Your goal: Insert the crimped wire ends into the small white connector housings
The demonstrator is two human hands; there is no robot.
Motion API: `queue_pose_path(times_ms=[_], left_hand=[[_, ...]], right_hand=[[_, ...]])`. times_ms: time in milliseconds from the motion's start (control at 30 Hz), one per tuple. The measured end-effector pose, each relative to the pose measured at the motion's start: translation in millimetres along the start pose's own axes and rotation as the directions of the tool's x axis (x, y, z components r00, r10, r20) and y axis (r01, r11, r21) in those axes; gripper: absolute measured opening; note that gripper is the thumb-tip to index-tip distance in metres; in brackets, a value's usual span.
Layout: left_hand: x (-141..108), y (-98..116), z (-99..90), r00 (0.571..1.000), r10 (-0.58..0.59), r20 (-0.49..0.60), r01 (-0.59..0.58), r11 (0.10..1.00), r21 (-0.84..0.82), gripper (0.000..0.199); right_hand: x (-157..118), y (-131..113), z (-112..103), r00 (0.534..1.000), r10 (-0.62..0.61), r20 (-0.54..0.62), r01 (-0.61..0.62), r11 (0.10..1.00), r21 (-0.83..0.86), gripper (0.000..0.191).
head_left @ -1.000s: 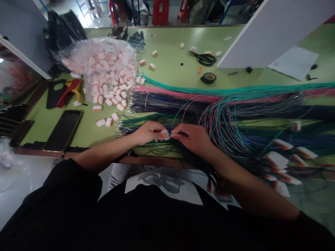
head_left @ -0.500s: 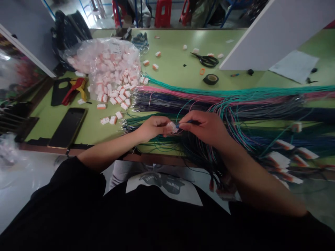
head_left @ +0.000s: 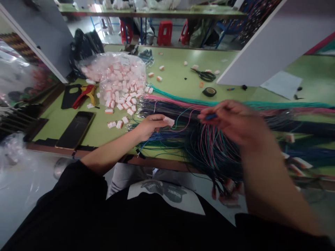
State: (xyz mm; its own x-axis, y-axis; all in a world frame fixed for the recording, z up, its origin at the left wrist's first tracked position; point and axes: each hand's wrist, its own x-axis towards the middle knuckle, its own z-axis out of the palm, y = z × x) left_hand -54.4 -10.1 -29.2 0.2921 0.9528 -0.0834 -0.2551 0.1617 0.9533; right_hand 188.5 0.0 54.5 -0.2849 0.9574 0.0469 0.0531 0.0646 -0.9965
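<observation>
Pinched between the thumb and fingers of my left hand [head_left: 151, 127] is a small white connector [head_left: 169, 121], with a green and a pink wire running from it. My right hand [head_left: 230, 118], blurred by motion, is raised over the wire bundles and closed on a small blue tool [head_left: 210, 116]. Long teal wires [head_left: 183, 98] and pink wires [head_left: 167, 100] lie across the table behind my hands. Below my right hand hangs a tangle of dark, pink and green wires [head_left: 209, 146].
A plastic bag of white-orange connectors [head_left: 117, 73] lies at the back left, with loose ones beside it. Also there are a phone [head_left: 75, 130], red-yellow pliers [head_left: 83, 96], scissors [head_left: 205, 75], black tape [head_left: 209, 91] and a white partition [head_left: 251, 52].
My right hand has moved right and up, away from the connector, with the blue tool. My left hand still holds the connector. The view has tilted upward, showing more of the far table.
</observation>
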Motion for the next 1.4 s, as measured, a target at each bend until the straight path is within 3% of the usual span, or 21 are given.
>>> queue_pose_path(times_ms=[100,167,267,367,467,567,700,900,1000,1100,1167,1233,1300,1400], left_hand=[[-0.3,4.6,0.4,0.996,-0.081,-0.045,0.075,0.988,-0.133,0.014],[-1.4,6.6,-0.5,0.994,-0.101,-0.030,0.094,0.978,-0.184,0.023],[-3.6,6.8,-2.6,0.995,-0.102,0.019,0.103,0.973,-0.206,0.037],[-6.9,4.1,-3.2,0.998,-0.029,0.057,0.038,0.985,-0.168,0.037],[-11.4,2.3,-1.1,0.993,0.083,0.078,-0.078,0.995,-0.064,0.034],[-15.1,2.7,1.7,0.984,0.124,0.126,-0.128,0.992,0.021,0.032],[-14.4,3.6,1.3,0.984,0.063,0.169,-0.061,0.998,-0.017,0.034],[-7.1,9.0,-5.9,1.000,0.001,0.011,0.001,0.993,-0.116,0.029],[-10.1,11.1,-2.5,0.999,-0.047,0.015,0.047,0.999,0.025,0.019],[-14.8,10.0,2.0,0.994,0.093,0.055,-0.105,0.954,0.279,0.010],[-16.1,7.9,2.9,0.953,0.284,0.106,-0.302,0.851,0.430,0.006],[-15.8,5.2,2.3,0.876,0.460,0.148,-0.464,0.714,0.524,0.006],[-15.2,2.4,1.0,0.808,0.561,0.182,-0.549,0.602,0.580,0.007],[-15.8,-1.2,-0.2,0.756,0.615,0.224,-0.595,0.504,0.626,0.011]], right_hand=[[-8.8,27.3,42.2,0.995,0.027,0.097,-0.027,1.000,0.007,0.016],[-13.3,39.1,63.3,0.992,0.019,0.125,0.000,0.989,-0.147,0.009],[-15.6,47.4,80.8,0.990,-0.091,0.108,0.133,0.862,-0.489,0.016],[-13.5,50.8,87.6,0.981,-0.174,0.083,0.187,0.768,-0.613,0.017],[-11.0,52.8,90.1,0.986,-0.159,0.049,0.158,0.799,-0.580,0.017],[-9.7,53.6,90.2,0.992,-0.122,0.023,0.118,0.865,-0.488,0.016],[-7.9,52.8,85.6,0.999,-0.043,0.029,0.050,0.936,-0.348,0.018],[-6.5,47.6,75.4,0.961,0.221,0.167,-0.200,0.971,-0.130,0.017],[-7.1,44.7,74.2,0.953,0.231,0.195,-0.226,0.973,-0.046,0.014],[-7.8,43.3,76.1,0.951,0.228,0.208,-0.230,0.973,-0.013,0.012],[-8.5,43.0,78.6,0.948,0.249,0.200,-0.253,0.967,-0.007,0.012],[-9.2,42.9,81.3,0.943,0.280,0.181,-0.282,0.959,-0.012,0.013],[-10.2,42.9,83.7,0.944,0.289,0.158,-0.287,0.957,-0.033,0.014],[-11.5,43.8,85.7,0.966,0.226,0.127,-0.215,0.972,-0.094,0.017]])
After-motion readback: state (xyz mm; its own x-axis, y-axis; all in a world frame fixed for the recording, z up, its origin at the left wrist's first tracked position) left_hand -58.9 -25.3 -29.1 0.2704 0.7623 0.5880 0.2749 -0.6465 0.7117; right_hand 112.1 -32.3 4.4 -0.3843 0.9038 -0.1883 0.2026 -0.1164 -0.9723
